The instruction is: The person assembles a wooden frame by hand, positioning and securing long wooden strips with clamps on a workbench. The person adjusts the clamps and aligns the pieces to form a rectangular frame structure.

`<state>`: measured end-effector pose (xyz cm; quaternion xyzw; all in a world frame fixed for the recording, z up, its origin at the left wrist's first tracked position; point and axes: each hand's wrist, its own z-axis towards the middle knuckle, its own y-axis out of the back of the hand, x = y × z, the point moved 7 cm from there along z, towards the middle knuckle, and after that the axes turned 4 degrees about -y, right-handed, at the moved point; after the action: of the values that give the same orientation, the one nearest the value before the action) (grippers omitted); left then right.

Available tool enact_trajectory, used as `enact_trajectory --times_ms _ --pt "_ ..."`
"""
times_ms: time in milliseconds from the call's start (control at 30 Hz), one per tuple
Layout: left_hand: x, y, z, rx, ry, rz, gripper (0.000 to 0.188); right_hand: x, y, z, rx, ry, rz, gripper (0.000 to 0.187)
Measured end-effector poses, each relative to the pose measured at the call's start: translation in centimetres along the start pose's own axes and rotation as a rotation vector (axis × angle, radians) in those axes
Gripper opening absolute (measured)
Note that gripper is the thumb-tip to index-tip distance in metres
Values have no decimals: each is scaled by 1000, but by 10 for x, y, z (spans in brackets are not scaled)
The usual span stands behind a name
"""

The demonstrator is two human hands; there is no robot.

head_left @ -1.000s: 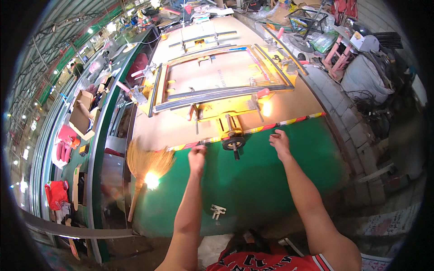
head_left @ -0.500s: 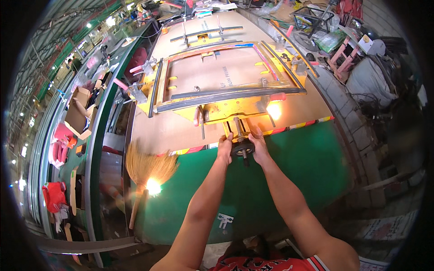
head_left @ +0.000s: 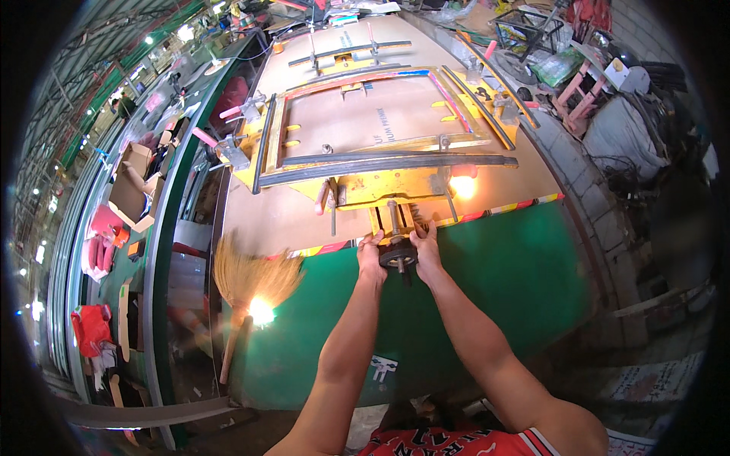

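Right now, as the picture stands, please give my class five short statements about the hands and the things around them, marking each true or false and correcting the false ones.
1. The left hand and right hand are at opposite sides of a black wheel. True.
2. The broom lies to the right of both hands. False: it lies to their left.
3. A small pale piece lies on the green top. True.
4. The cardboard box at the left is closed. False: it is open.
5. A rectangular frame lies beyond the hands. True.
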<state>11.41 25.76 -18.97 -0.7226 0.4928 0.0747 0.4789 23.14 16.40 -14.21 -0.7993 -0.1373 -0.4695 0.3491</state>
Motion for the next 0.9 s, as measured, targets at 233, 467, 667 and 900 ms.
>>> enact_trajectory --times_ms 233,467,667,900 --pt "-18 18 -7 -62 -34 63 24 9 -22 -14 102 4 -105 80" --pt "-42 35 -32 -1 -599 1007 32 32 21 10 129 206 -456 74" --pt "-58 8 -54 63 -1134 1699 40 40 16 11 172 551 -1068 77" --pt "-49 2 -32 303 -1053 1650 40 22 -4 5 320 533 -811 82"
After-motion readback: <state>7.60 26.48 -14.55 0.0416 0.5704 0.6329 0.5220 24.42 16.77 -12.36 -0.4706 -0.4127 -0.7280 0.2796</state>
